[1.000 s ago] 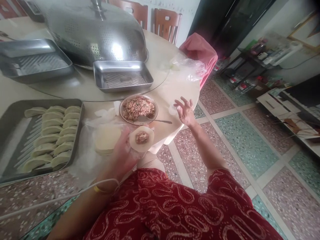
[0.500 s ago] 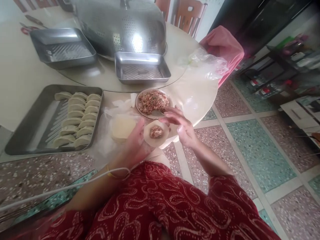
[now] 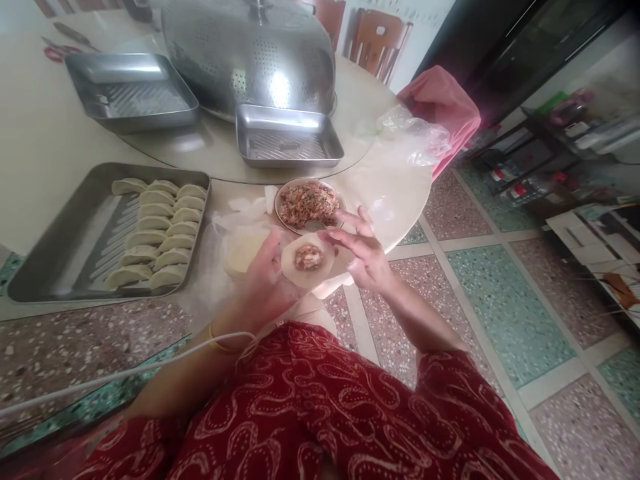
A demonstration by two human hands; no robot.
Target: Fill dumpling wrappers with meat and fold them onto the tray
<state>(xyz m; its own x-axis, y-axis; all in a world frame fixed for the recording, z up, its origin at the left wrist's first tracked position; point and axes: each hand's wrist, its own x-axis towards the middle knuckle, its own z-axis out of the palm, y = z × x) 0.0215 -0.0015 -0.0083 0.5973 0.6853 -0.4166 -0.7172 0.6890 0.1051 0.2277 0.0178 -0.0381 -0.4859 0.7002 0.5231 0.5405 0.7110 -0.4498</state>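
1. Room: terrazzo floor in pink and teal squares, round cream table (image 3: pixel 45 153) at left, wooden chairs (image 3: pixel 377 40) at the far side, cluttered low shelves far right.
2. Table load: big perforated steel dome cover (image 3: pixel 250 53) far centre; two empty ribbed steel trays, one far left (image 3: pixel 133 93) and one just in front of the dome (image 3: pixel 287 137); clear plastic bag (image 3: pixel 415 137) and pink cloth (image 3: pixel 443 107) at the far right edge.
3. Near left: long steel tray (image 3: pixel 65 253) with two rows of folded pale dumplings (image 3: pixel 157 233) filling its right half.
4. Small round bowl of minced meat filling (image 3: pixel 309 203) near the table edge, metal spoon (image 3: pixel 315 227) resting at its near rim. Stack of round dough wrappers (image 3: pixel 240 250) on plastic just left of the bowl.
5. Left hand (image 3: pixel 265 283) — palm up, fingers cupped under a round flat dough wrapper with a lump of filling in the middle (image 3: pixel 307 259); thumb lies along its left edge. Wrapper sits open, unfolded, just off the table edge, near side of the bowl.
6. Right hand (image 3: pixel 363 257) — fingers spread and loosely extended, gripping nothing. Fingertips (image 3: pixel 333 238) at the wrapper's far right rim; touching or just beside, can't tell.
7. Key relation: wrapper lies directly left of the right fingertips. It's round, so no long axis. Left hand carries it; right hand is the free one, beside it.
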